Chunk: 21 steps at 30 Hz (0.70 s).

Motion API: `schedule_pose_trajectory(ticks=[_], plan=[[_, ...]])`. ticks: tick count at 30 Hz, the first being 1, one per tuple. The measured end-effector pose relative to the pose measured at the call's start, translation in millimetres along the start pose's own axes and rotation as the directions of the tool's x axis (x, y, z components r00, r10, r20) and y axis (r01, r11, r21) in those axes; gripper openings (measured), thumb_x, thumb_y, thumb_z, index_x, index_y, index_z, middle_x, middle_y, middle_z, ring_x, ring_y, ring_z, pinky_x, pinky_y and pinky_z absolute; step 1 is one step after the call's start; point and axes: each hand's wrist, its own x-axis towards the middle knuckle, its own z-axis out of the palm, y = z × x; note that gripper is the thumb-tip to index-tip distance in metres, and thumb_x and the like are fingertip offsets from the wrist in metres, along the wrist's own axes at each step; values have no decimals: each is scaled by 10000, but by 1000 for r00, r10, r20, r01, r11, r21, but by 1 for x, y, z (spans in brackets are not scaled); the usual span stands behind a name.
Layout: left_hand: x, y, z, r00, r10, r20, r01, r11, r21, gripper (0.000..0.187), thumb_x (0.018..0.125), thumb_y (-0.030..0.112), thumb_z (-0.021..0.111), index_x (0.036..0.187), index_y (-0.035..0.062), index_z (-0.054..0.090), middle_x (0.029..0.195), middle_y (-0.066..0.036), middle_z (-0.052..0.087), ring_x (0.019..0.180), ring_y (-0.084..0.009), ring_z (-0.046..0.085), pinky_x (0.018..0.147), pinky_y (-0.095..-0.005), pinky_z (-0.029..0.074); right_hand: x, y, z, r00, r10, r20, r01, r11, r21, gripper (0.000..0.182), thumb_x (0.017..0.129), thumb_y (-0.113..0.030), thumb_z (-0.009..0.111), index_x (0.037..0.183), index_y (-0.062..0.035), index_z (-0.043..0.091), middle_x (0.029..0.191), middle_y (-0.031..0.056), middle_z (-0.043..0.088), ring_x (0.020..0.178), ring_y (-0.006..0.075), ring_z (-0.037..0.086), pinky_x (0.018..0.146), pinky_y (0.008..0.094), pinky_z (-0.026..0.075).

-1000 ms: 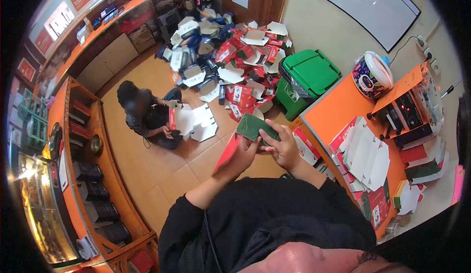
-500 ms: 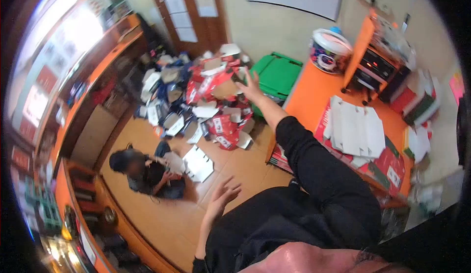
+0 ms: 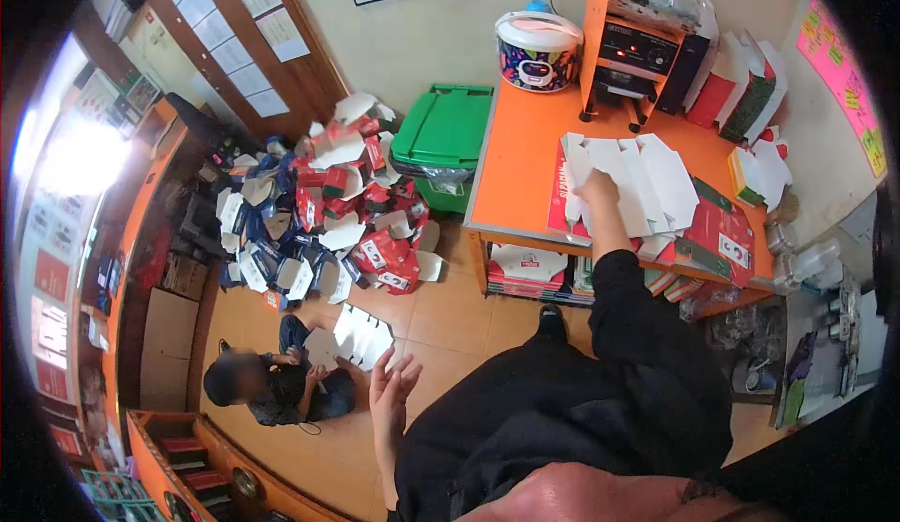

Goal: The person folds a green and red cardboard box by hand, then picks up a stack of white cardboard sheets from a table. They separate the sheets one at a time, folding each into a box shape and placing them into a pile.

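Observation:
My left hand (image 3: pixel 392 386) is raised in front of my body with its fingers apart, holding nothing. On the orange table (image 3: pixel 520 180), my right hand (image 3: pixel 597 187) reaches onto a stack of flat, unfolded cardboard boxes (image 3: pixel 640 184), white side up. Its fingers are curled at the left part of the top box, which they appear to pinch; the fingertips are partly hidden. Under and beside the stack lie red printed flat boxes (image 3: pixel 720 236).
A large pile of folded red, white and blue boxes (image 3: pixel 319 212) covers the floor beside a green bin (image 3: pixel 442 133). Another person (image 3: pixel 291 381) sits on the floor handling white cardboard (image 3: pixel 361 336). A rice cooker (image 3: pixel 536 51) and an orange rack (image 3: pixel 630 48) stand on the table.
My right hand has moved from the air above the box pile to the flat boxes on the table. The view has turned right. My left hand stays raised and open.

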Motion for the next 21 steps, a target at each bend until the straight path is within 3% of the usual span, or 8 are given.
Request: schedule_pose_trajectory(ticks=[3,7,10,12,16,18,20,21], plan=[[14,2,10,998,-10,56,8,1000,28,449,865,123,507,1280,50,354,1166,-189,494,1016,-292,550,902,-368,417,0,40,2,997,-54,50,57,997,-57,623,590,-418,733,1074,-55,584,1061,141,597,976,291,582,822,347,475],[27,4,21,993,-42,110,36,998,55,448,861,109,507,1278,46,355,1153,-190,499,1017,-303,547,900,-382,425,-11,52,5,992,-124,26,124,992,-32,641,563,-441,722,1055,-52,592,1052,164,599,981,283,577,842,363,457],[29,6,31,990,-71,125,63,996,69,445,861,107,506,1275,43,358,1150,-195,498,1018,-307,545,906,-393,421,-6,52,14,988,-154,5,154,984,-93,601,624,-458,655,1049,-39,590,1030,185,599,963,305,579,837,370,454],[33,3,31,987,-78,142,69,995,69,442,863,111,492,1276,43,352,1144,-191,508,1007,-320,553,904,-400,425,6,53,27,970,-242,13,242,967,-85,411,725,-357,535,991,-53,613,1003,180,604,927,316,585,823,388,458],[37,5,34,984,-87,156,79,995,59,436,865,114,481,1274,44,348,1136,-188,518,990,-331,563,896,-394,438,18,70,28,931,-365,-20,366,928,75,286,762,-221,473,956,-73,622,959,205,598,897,338,579,805,400,455],[38,4,36,983,-81,168,72,996,59,433,866,118,483,1273,46,351,1134,-188,519,985,-330,566,893,-392,440,8,73,13,942,-284,-179,317,929,193,295,785,-173,430,989,-101,631,938,221,595,924,349,568,799,384,450],[38,4,36,982,-69,176,60,997,57,430,867,122,484,1271,48,354,1132,-188,521,981,-329,568,891,-390,443,10,91,4,918,-344,-199,376,913,156,256,817,-169,449,975,-87,632,942,215,596,924,350,566,789,384,449],[38,4,35,981,-69,180,60,996,59,429,867,122,487,1269,50,356,1132,-187,521,983,-326,567,893,-392,441,8,98,1,877,-293,-381,399,886,236,238,809,-142,463,971,-89,630,928,193,607,889,335,580,775,378,456]])
